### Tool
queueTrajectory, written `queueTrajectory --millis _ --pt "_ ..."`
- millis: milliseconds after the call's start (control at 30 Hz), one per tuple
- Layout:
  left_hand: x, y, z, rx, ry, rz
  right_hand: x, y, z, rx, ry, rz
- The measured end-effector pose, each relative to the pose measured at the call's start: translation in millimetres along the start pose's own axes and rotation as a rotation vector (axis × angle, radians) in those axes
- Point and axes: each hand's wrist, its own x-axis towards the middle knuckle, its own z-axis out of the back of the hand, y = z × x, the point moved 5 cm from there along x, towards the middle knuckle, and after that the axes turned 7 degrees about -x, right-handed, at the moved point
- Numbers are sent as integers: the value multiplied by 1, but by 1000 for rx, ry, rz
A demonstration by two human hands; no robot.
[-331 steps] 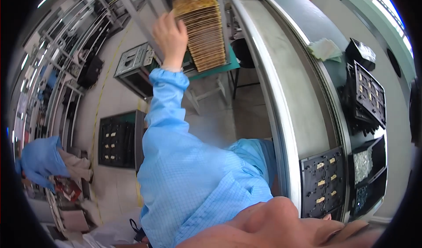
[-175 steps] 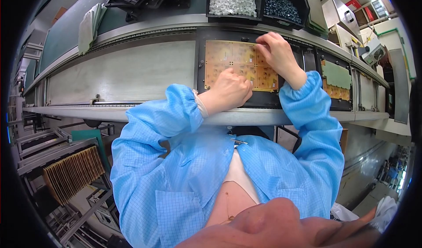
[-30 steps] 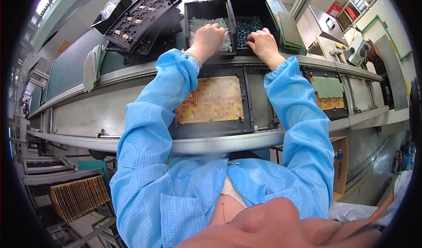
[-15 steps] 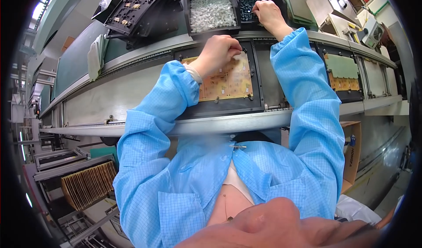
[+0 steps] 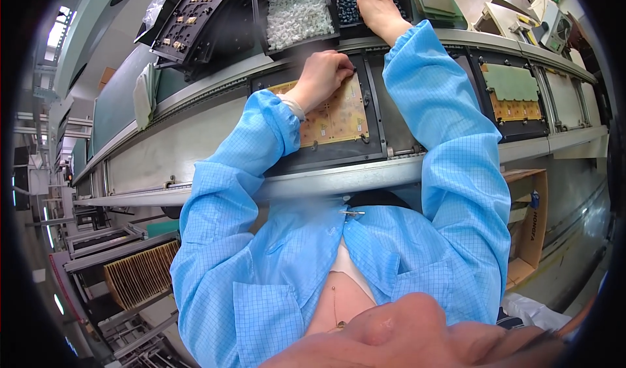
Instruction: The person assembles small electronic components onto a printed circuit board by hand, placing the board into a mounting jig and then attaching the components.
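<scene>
My left hand (image 5: 321, 80) is over the upper part of a tan circuit board panel (image 5: 339, 118), fingers curled and pressed together near its far edge. Whatever those fingers hold, if anything, is too small to make out. The panel sits in a black carrier frame (image 5: 375, 123) on a metal conveyor. My right hand (image 5: 382, 14) reaches into a black bin among small dark blue parts (image 5: 352, 4), its fingers closed and the tips hidden. To the left of that bin, a second black bin is heaped with small white parts (image 5: 297, 19).
Black slotted trays (image 5: 195, 17) stand at the far left, near a pale cloth (image 5: 145, 94) on the conveyor edge. Farther right on the line, another carrier holds a board partly covered by a green sheet (image 5: 508, 81). A metal rail (image 5: 339, 180) runs before my body.
The whole view has shifted slightly. My right hand stays at the dark-parts bin, its fingers more tightly curled. My left hand remains over the board, moved slightly relative to it.
</scene>
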Motion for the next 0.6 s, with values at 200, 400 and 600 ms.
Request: queueTrajectory --millis 200,400,600 --pt "-3 -3 3 -35 22 17 1 0 -7 56 84 -17" --pt "-1 2 3 -44 40 43 -6 -5 -2 265 -267 -115" --pt "0 16 -7 -18 31 30 -39 -3 15 693 -244 -276"
